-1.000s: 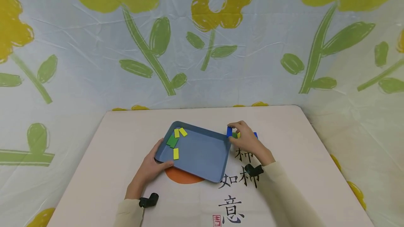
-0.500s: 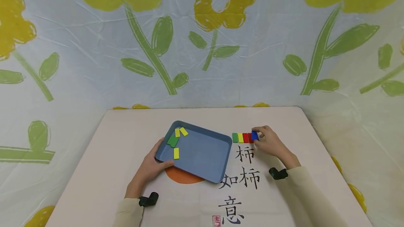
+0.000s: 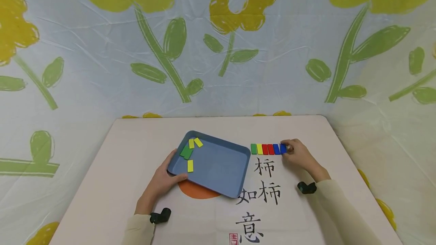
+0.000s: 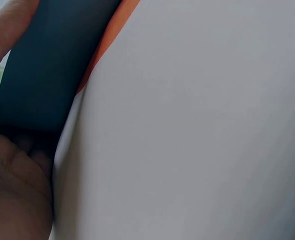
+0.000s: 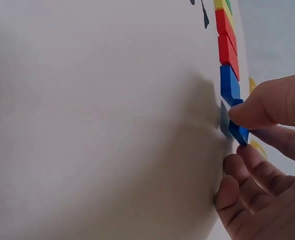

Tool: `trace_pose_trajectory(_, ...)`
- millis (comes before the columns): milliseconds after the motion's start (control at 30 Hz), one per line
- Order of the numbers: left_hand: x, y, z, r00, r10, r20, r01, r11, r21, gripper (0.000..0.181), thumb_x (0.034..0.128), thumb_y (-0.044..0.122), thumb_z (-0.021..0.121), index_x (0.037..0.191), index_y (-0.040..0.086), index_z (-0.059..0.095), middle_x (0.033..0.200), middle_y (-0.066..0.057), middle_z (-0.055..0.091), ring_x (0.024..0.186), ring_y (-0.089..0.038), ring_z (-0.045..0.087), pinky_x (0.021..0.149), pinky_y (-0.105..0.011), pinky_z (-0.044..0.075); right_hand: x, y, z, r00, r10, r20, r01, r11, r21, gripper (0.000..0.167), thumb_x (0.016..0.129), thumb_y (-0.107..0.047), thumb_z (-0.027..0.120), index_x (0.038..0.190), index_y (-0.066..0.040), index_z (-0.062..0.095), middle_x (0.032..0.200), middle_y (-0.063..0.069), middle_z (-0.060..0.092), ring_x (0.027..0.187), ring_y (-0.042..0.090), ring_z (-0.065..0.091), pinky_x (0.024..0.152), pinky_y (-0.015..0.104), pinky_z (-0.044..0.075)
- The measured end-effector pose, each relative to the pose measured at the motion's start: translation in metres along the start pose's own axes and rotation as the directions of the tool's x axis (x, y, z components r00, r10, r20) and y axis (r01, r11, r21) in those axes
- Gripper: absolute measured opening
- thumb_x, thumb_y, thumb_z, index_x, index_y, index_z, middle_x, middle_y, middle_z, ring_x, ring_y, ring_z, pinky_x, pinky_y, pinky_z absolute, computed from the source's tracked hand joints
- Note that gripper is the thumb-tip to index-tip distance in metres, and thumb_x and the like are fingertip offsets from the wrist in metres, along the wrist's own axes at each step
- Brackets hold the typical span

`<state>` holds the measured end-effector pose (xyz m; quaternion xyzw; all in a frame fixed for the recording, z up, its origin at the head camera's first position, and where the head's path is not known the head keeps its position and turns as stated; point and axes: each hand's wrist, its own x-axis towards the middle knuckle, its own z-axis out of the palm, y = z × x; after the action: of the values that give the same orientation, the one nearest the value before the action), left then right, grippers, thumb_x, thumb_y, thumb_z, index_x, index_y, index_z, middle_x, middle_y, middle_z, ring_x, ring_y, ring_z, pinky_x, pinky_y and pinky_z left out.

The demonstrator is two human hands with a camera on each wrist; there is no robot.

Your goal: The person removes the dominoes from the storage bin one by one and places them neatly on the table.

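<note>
My right hand (image 3: 301, 157) pinches a blue tile (image 3: 283, 148) at the right end of a row of coloured tiles. In the right wrist view the thumb and a finger hold this blue tile (image 5: 239, 131), tilted, beside another blue tile (image 5: 229, 84). From left to right the row shows green (image 3: 253, 149), yellow, two red and a blue tile. My left hand (image 3: 162, 179) grips the left end of a blue-grey tray (image 3: 218, 165), thumb over the near rim; the left wrist view shows its fingers partly under the tray (image 4: 47, 65).
Inside the tray, toward its left end, lie green tiles (image 3: 186, 152) and several yellow ones (image 3: 190, 166). A sheet with black characters (image 3: 249, 228) and an orange shape (image 3: 197, 192) covers part of the table. A flowered cloth (image 3: 272, 78) hangs behind.
My right hand has moved from the tray's right edge to the row's right end with a blue tile. The tiles in the row are now uncovered. My left hand stays on the tray.
</note>
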<state>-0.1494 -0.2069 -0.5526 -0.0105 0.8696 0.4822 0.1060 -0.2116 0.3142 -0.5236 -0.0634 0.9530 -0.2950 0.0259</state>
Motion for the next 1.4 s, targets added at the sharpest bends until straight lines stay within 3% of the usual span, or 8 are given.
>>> trace_pose_trajectory(800, 0.0003, -0.0012, 0.0006, 1.000, 0.015, -0.006, -0.015, 1.000, 0.014, 0.109, 0.0795, 0.055, 0.085, 0.164, 0.038, 0.019, 0.169, -0.012, 0.027, 0.153, -0.040, 0.029, 0.120, -0.067, 0.029, 0.0057, 0.0052, 0.0042, 0.999, -0.001, 0.036, 0.003, 0.999, -0.048, 0.047, 0.086, -0.002, 0.066, 0.133, 0.000, 0.064, 0.127, 0.027, 0.054, 0.095, 0.032, 0.052, 0.077, 0.039, 0.047)
trace_pose_trajectory(1133, -0.0004, 0.0000, 0.0006, 1.000, 0.015, -0.007, -0.015, 1.000, 0.012, 0.108, 0.0799, 0.053, 0.085, 0.165, 0.036, 0.020, 0.169, -0.014, 0.028, 0.153, -0.040, 0.030, 0.119, -0.067, 0.030, 0.0058, 0.0096, 0.0079, 1.000, 0.002, 0.030, -0.001, 0.999, -0.039, 0.048, 0.086, -0.003, 0.067, 0.134, -0.001, 0.063, 0.129, 0.025, 0.054, 0.100, 0.033, 0.053, 0.083, 0.045, 0.050)
trace_pose_trajectory(1400, -0.0005, 0.0001, -0.0001, 1.000, 0.021, -0.007, -0.021, 1.000, 0.008, 0.108, 0.0803, 0.052, 0.085, 0.164, 0.037, 0.019, 0.169, -0.014, 0.027, 0.153, -0.040, 0.029, 0.119, -0.067, 0.029, 0.0052, 0.0081, 0.0063, 0.999, -0.001, 0.033, 0.002, 1.000, -0.029, 0.048, 0.086, -0.003, 0.068, 0.134, -0.001, 0.064, 0.127, 0.025, 0.054, 0.099, 0.033, 0.052, 0.081, 0.044, 0.049)
